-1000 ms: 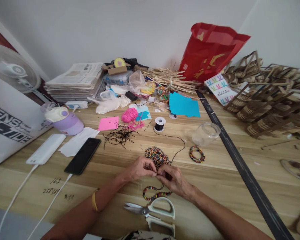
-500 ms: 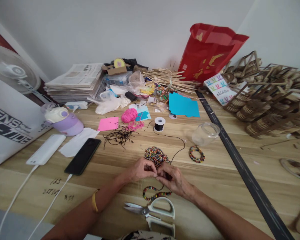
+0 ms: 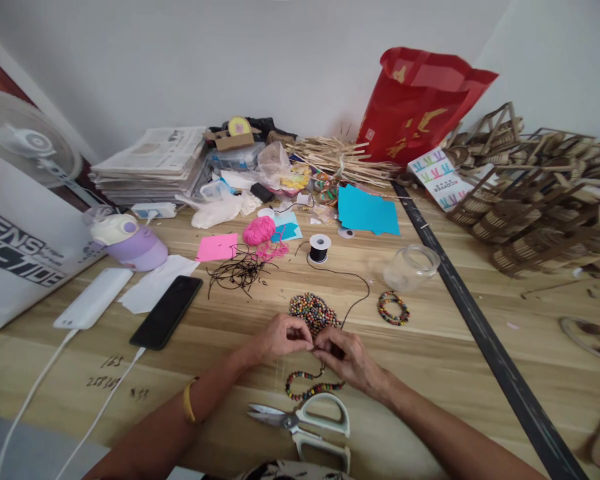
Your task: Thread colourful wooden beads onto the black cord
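Note:
My left hand point(image 3: 285, 339) and my right hand point(image 3: 349, 357) meet at their fingertips, each closed in a pinch. What the left fingertips hold is too small to tell. A black cord point(image 3: 359, 301) runs from the spool point(image 3: 319, 249) to my right hand, whose fingers are closed on it. Just beyond the hands lies a pile of multicoloured beads point(image 3: 312, 309). Below them a strand of strung beads point(image 3: 300, 393) rests on the table. Scissors point(image 3: 286, 420) with pale handles lie nearest to me, blades slightly apart. A finished-looking bead ring point(image 3: 393, 308) is at the right.
A glass jar point(image 3: 411, 268) stands right of the spool. Black cord pieces point(image 3: 240, 270), pink yarn point(image 3: 259, 231) and a phone point(image 3: 167, 313) lie to the left. Behind are newspapers point(image 3: 153, 160), blue sheets point(image 3: 367, 209) and a red bag point(image 3: 415, 113); small woven baskets point(image 3: 525, 227) crowd the right.
Both hands stay together with only a slight shift of the fingertips. A small bead on the cord beneath them now shows more clearly.

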`<state>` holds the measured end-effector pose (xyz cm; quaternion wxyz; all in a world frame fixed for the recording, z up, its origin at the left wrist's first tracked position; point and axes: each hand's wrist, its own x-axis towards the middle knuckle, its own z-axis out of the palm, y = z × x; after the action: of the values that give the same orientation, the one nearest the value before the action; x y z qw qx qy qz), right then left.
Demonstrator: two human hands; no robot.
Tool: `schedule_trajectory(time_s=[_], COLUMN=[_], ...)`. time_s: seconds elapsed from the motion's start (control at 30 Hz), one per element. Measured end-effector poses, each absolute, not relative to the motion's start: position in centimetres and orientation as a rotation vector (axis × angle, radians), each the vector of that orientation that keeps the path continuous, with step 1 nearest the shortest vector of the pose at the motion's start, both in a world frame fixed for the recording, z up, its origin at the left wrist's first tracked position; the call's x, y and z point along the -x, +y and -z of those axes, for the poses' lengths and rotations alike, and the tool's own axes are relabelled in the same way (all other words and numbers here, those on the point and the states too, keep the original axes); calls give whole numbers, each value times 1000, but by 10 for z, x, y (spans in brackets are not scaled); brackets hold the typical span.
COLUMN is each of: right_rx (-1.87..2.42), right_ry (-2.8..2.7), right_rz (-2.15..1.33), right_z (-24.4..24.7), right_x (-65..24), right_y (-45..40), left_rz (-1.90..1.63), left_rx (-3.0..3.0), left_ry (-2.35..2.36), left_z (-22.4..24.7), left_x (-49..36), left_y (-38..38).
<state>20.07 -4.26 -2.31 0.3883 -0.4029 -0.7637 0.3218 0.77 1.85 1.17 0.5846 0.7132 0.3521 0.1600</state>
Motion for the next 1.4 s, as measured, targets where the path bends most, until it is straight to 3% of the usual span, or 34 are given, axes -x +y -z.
schedule_trajectory(time_s=[0.83, 1.13, 1.4], right_rx=[953, 963, 980], right_ry=[-1986, -1991, -1970], right_rz=[-855, -851, -835], right_z=[16, 16, 20], right_x=[-200, -200, -201], right_y=[-39, -39, -39], left_rz=[-365, -546, -426], left_rx=[-1864, -1984, -2250], left_ry=[896, 1062, 1032], left_z=[-16, -23, -15], left_x=[-9, 6, 9], left_y=[16, 30, 32])
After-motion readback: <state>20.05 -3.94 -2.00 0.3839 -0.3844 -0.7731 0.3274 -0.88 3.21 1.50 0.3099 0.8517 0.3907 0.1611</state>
